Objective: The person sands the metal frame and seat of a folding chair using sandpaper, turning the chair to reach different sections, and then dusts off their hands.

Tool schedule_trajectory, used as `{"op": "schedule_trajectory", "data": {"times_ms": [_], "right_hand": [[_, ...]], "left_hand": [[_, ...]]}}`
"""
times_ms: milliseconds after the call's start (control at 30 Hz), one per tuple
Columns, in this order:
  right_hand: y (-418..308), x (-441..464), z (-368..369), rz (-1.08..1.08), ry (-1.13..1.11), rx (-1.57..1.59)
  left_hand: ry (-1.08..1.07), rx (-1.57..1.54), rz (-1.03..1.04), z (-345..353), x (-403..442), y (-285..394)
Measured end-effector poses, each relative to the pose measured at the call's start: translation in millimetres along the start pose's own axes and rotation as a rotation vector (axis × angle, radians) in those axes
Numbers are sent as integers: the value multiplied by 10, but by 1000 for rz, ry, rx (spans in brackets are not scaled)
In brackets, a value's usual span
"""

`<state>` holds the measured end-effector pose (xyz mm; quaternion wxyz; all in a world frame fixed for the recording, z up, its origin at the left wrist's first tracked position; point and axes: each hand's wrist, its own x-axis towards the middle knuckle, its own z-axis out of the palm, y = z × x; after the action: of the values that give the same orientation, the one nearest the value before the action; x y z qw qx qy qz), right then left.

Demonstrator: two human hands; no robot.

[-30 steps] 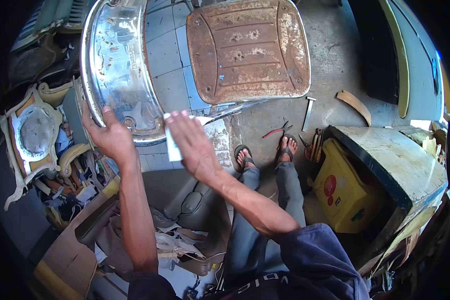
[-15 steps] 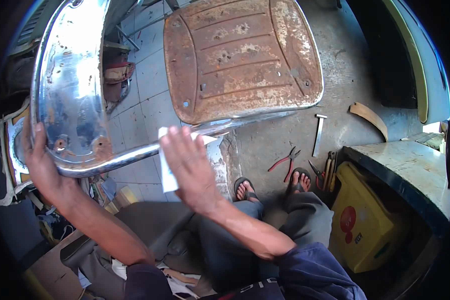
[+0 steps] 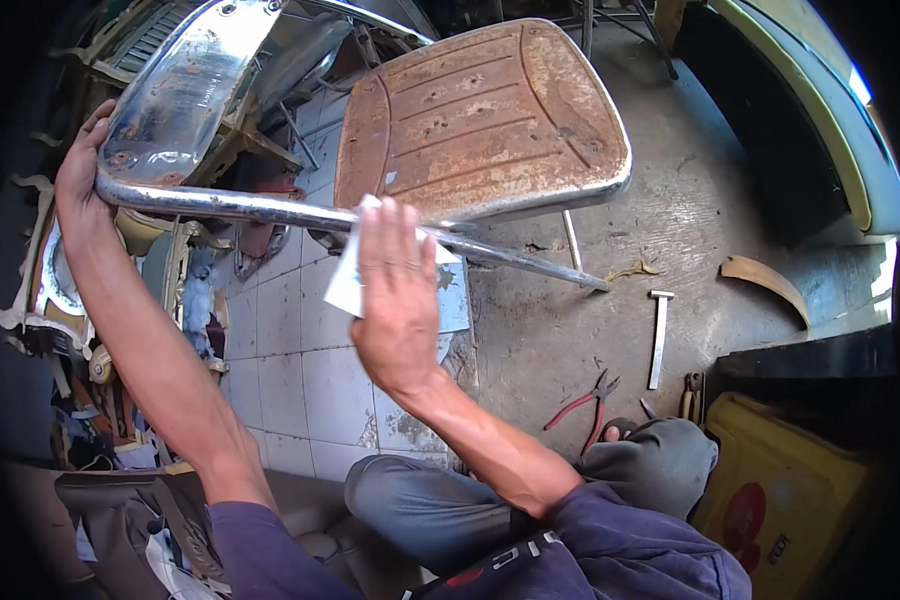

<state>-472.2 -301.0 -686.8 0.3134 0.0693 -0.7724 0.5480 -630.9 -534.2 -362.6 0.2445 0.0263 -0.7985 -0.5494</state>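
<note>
A metal chair frame with a rusty brown seat panel [image 3: 485,120] and a shiny, rust-spotted chrome backrest [image 3: 185,100] lies tilted before me. My left hand [image 3: 85,170] grips the backrest's outer edge, its fingers curled behind it. Along the chrome tube [image 3: 260,207] between backrest and seat, my right hand [image 3: 398,285] presses a folded white sheet of paper [image 3: 346,285]. The right fingers are stretched flat over the sheet and the tube. Part of the sheet is hidden under the palm.
On the concrete floor lie red-handled pliers [image 3: 595,405], a hammer [image 3: 659,340] and a curved tan strip [image 3: 767,285]. A yellow container [image 3: 780,470] stands at lower right under a dark-edged bench [image 3: 820,360]. Ornate chair frames [image 3: 40,260] crowd the left side.
The chair frame has tilted and shifted, with the backrest higher in view and a leg now showing. My left hand moved up with it; my right hand and the sheet moved slightly up and right.
</note>
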Motion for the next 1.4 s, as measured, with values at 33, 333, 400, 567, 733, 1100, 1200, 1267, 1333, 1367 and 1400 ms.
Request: {"op": "schedule_trajectory", "data": {"times_ms": [33,333,400,567,733,1100,1200,1267,1333,1367,1400], "right_hand": [[-172,113,41,-80,-24,26],[-209,100,114,-109,58,-21],[60,-95,26,-24,66,-52],[-14,37,71,-72,23,-128],[539,-300,-261,88,-19,-66],[1164,293,-1595,399,251,302],[818,70,-1083,347,-11,233],[751,-56,-833,251,-2,105],[870,132,-796,244,-18,64],[966,392,-841,302,-26,100],[1064,528,-844,302,-35,118]], "left_hand": [[-9,4,3,33,-32,-20],[-6,-17,35,169,-71,-90],[-21,-54,32,203,-26,-64],[10,-15,77,189,-3,-104],[-41,82,118,89,100,-140],[-247,180,61,-802,601,-412],[-102,427,207,-1295,654,-609],[-11,655,324,-1622,833,-717],[-38,772,286,-1789,927,-727],[-48,768,316,-1752,838,-701],[-43,799,263,-1710,751,-632]]}}
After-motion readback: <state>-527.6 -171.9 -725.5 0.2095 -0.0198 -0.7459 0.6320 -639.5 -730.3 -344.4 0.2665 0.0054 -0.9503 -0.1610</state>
